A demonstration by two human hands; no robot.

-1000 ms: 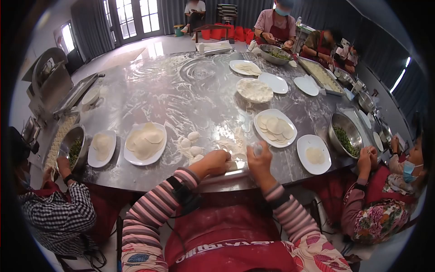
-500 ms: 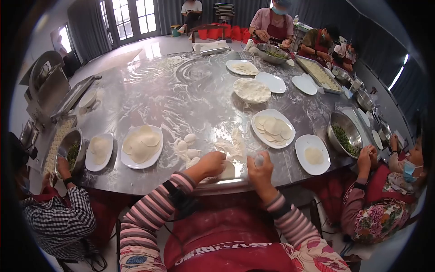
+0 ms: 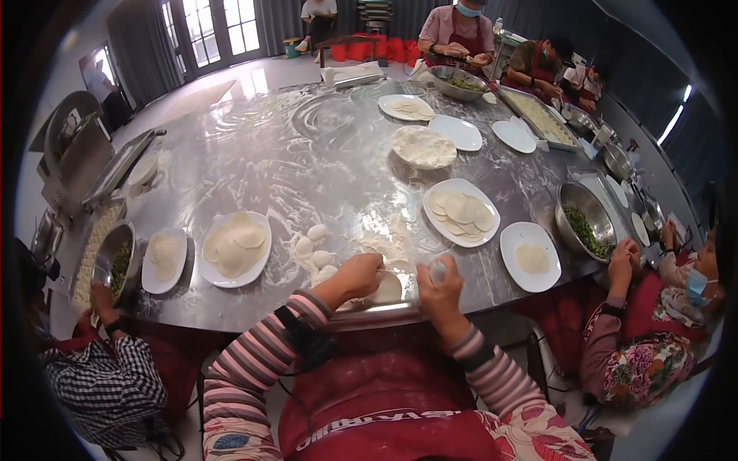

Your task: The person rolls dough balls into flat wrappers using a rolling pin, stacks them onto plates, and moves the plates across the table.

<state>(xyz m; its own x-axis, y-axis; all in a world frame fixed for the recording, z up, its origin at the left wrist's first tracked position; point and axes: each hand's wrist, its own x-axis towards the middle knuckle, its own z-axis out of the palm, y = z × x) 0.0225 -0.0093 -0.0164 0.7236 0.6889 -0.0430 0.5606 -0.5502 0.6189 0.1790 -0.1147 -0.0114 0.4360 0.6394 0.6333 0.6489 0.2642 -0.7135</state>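
white plates (image 3: 461, 212): 8 | metal bowls (image 3: 586, 223): 3 | dough balls (image 3: 316, 232): 4

A plate of stacked wrappers (image 3: 234, 247) sat left on the floured worktop (image 3: 307, 161), another wrapper plate (image 3: 460, 211) right, beside a steel bowl of chopped greens (image 3: 586, 224). Three dough balls (image 3: 315, 244) lay between.

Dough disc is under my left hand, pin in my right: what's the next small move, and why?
Probably turn the flat white dough disc slightly with the left hand, then roll the pale rolling pin in the right hand over its edge: the disc lies on the floured steel table.
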